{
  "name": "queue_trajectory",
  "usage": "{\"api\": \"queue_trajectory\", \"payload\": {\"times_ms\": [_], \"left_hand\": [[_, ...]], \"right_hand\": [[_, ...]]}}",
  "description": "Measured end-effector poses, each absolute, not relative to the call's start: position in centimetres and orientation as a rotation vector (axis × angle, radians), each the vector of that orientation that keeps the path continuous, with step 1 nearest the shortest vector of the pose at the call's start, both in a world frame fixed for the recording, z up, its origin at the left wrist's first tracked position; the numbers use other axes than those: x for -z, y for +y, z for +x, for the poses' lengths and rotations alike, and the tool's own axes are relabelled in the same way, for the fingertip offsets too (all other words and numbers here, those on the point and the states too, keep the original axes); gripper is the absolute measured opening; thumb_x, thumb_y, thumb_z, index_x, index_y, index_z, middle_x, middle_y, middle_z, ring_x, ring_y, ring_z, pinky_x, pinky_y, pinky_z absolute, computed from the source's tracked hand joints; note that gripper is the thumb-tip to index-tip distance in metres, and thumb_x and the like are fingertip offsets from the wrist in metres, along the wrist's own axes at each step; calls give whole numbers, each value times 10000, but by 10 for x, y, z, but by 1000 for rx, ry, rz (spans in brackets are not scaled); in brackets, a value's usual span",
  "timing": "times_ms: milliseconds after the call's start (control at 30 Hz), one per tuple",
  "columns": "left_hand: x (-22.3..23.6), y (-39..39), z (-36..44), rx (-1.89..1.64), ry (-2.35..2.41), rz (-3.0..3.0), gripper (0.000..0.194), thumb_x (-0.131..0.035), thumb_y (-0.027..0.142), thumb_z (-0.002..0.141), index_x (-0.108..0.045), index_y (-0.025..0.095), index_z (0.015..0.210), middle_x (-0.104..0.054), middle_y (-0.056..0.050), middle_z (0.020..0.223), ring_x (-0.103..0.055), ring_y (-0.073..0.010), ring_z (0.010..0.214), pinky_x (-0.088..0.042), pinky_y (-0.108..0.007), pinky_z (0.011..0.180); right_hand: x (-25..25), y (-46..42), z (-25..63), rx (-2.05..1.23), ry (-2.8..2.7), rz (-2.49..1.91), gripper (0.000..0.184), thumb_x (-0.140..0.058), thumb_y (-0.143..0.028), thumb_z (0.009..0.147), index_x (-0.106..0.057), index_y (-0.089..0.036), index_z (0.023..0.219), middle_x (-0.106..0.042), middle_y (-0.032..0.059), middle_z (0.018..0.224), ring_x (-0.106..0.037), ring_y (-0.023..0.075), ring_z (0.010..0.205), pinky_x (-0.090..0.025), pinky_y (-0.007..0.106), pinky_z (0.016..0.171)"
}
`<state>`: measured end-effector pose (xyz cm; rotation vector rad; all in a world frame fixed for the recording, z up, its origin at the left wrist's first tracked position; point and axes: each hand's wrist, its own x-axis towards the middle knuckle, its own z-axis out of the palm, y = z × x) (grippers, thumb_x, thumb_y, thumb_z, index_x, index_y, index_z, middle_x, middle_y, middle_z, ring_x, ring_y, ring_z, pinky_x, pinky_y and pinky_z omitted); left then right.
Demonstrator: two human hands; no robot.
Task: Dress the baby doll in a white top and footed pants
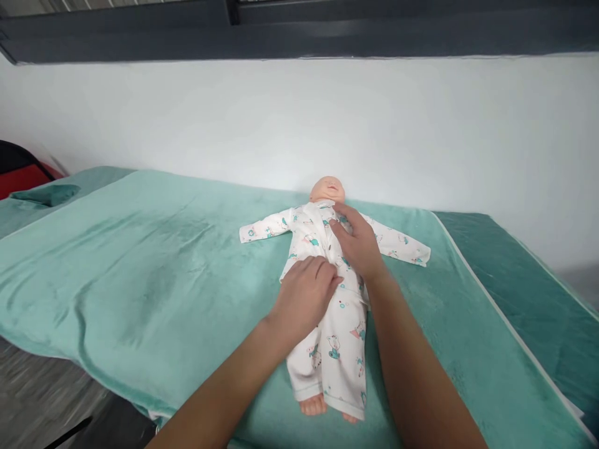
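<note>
Loosely curled, the left hand [306,290] lay on the white patterned baby clothes [344,330]; the right hand [358,243], fingers partly spread, touched their chest. The pink plastic baby doll [327,189] wearing them lay near the green cloth's [154,262] wall-side edge.

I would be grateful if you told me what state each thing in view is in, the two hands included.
Doll: lying face up, head towards the wall
Printed top: worn, sleeves spread outwards; fastening unclear
Printed trousers: worn, toes showing below the hems
Green cover: spread out, wrinkled at the left
Left hand: fingers curled, at the doll's waist
Right hand: thumb and forefinger apart, at the chest
</note>
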<state>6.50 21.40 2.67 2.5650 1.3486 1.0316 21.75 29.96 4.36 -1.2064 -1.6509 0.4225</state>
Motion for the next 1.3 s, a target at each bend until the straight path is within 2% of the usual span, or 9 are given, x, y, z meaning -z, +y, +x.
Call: {"api": "queue_trajectory", "payload": {"times_ms": [133,233,333,500,767,867,1033,1133,1300], "left_hand": [[-15,198,48,-1353,1414,2351,104,-528,335,1002,-545,238,1036,-664,-85,1073,-612,-249,1031,-478,-433,878],[-2,193,37,-1511,1588,2038,184,-502,334,1002,-539,241,1156,-607,-114,1171,-569,-262,1131,-467,-452,965],[9,192,33,-1505,1554,1819,130,-467,317,1007,-558,232,1045,-596,-79,1049,-568,-219,1009,-479,-388,898],[10,192,35,-1448,1448,1777,204,-492,316,988,-499,214,812,-561,-21,860,-520,-176,835,-429,-321,782],[11,188,33,-1439,1488,1575,287,-488,373,1000,-473,212,762,-451,38,701,-433,-136,670,-363,-277,651],[11,194,30,-1490,1497,1591,245,-493,367,1003,-552,212,823,-541,22,769,-499,-143,739,-402,-280,701],[-9,241,30,-1646,1424,1822,170,-513,267,974,-668,222,1029,-682,-47,1071,-588,-197,1076,-461,-328,914],[-31,285,43,-1607,1364,1840,202,-518,237,950,-699,220,1037,-699,-60,1113,-608,-204,1103,-490,-321,912],[-59,353,74,-1338,1400,1782,236,-545,182,899,-735,156,1037,-740,-77,1106,-668,-189,1025,-487,-293,949]], "right_hand": [[-48,293,207,-193,-1796,-1122,230,-541,-320,949,-670,-249,1126,-651,66,1361,-539,238,1330,-395,455,1161],[-51,288,197,-104,-1843,-1202,145,-593,-351,926,-634,-245,1015,-668,85,1311,-532,273,1328,-316,517,1193],[-51,285,190,-75,-1824,-1355,179,-635,-370,886,-567,-240,989,-694,91,1184,-570,296,1254,-219,604,1205],[-46,287,188,-48,-1846,-1438,122,-613,-294,879,-513,-226,890,-673,127,1233,-558,316,1263,-234,622,1174],[-50,292,196,-353,-1621,-1298,213,-503,-239,889,-461,-230,681,-702,88,1218,-609,265,1186,-417,451,1033],[-50,292,198,-457,-1508,-1275,211,-513,-244,865,-453,-229,663,-718,59,1144,-633,245,1109,-444,418,968],[-50,294,197,-423,-1517,-1235,112,-553,-230,838,-519,-227,732,-692,52,1157,-596,233,1174,-406,413,1035],[-51,297,200,-456,-1407,-1229,25,-553,-243,832,-562,-231,852,-675,55,1144,-601,216,1107,-445,390,984],[-51,305,211,-498,-1263,-1333,156,-546,-227,799,-563,-225,954,-650,60,1069,-609,209,970,-480,369,863]]}}
